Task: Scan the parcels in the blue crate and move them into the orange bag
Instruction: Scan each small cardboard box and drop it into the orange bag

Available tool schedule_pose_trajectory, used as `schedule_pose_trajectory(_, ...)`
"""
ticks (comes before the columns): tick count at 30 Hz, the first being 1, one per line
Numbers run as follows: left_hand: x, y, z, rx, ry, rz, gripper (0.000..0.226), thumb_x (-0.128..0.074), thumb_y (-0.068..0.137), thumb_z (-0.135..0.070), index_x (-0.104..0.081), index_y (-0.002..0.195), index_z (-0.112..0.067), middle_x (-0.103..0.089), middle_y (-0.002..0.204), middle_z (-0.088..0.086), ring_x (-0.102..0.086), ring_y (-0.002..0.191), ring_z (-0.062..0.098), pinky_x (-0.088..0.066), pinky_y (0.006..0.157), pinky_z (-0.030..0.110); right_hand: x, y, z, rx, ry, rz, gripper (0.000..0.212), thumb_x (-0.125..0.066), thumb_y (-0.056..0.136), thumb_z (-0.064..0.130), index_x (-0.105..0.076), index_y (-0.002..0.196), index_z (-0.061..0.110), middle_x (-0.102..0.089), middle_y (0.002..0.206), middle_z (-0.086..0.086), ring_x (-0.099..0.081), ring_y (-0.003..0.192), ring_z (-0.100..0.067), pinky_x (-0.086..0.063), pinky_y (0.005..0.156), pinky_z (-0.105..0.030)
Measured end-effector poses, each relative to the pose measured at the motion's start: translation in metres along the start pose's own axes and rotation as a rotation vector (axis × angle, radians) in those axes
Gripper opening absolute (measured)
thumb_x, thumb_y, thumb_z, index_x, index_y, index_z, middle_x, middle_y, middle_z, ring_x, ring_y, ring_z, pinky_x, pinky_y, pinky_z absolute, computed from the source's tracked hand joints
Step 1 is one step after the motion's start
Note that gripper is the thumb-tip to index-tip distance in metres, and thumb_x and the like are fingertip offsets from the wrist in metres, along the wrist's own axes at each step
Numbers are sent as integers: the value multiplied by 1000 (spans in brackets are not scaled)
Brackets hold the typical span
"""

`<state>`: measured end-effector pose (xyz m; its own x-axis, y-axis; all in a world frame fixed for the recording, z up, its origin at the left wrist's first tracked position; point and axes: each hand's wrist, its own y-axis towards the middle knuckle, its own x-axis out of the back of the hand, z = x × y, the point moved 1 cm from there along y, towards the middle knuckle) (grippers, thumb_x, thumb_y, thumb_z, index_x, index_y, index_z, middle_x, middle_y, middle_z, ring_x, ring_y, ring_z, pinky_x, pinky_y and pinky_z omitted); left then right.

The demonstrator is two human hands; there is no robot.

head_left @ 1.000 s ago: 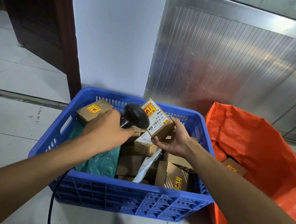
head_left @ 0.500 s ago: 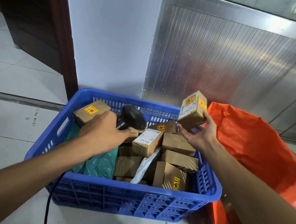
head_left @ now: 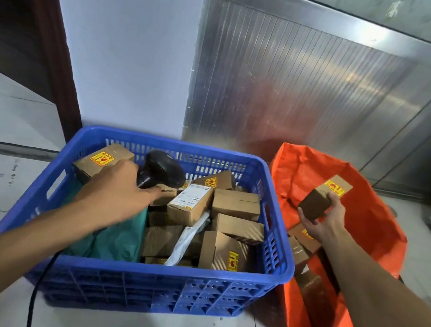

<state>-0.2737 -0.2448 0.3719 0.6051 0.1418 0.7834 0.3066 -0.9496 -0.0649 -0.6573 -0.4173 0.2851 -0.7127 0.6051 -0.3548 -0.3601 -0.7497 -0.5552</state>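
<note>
Right-hand fingers around one box over the orange bag; left-hand fingers clenched on one scanner.

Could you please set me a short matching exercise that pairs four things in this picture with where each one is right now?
Things:
1. barcode scanner
2. small cardboard box
3. green plastic mailer
4. white-labelled box

Places:
A. lying in the blue crate's left half
B. held in the right hand over the orange bag
C. gripped in the left hand
D. tilted on the pile mid-crate

Pairs: 1-C, 2-B, 3-A, 4-D
</note>
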Motion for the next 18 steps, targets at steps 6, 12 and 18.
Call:
schedule_pose_trajectory(6, -9, 2, -3, -17, 45, 7, 29, -71, 85, -40, -63, 89, -13, -60, 63, 10, -67, 67, 35, -56, 65, 40, 59, 74, -1, -30, -389, -157, 68, -72, 72, 49, -60, 131, 20, -68, 101, -9, -65, 74, -25, -56, 51, -41)
schedule_pose_trajectory(12, -16, 5, -6, -10, 57, 30, 30, -72, 86, -40, -63, 84, -11, -59, 59, 10, -67, 64, 35, -55, 63, 41, 66, 33, -9, -163, -514, -316, 30, -69, 84, 45, -60, 100, 21, -57, 73, -6, -55, 61, -22, -52, 34, -43)
schedule_pose_trajectory(18, -21, 7, -6, -12, 55, 47, 31, -71, 84, -43, -64, 86, -13, -63, 61, 13, -67, 63, 35, -58, 64, 44, 66, 25, -14, -275, -511, -352, 29, -64, 91, 41, -55, 86, 15, -54, 75, -10, -55, 68, -24, -57, 83, -43)
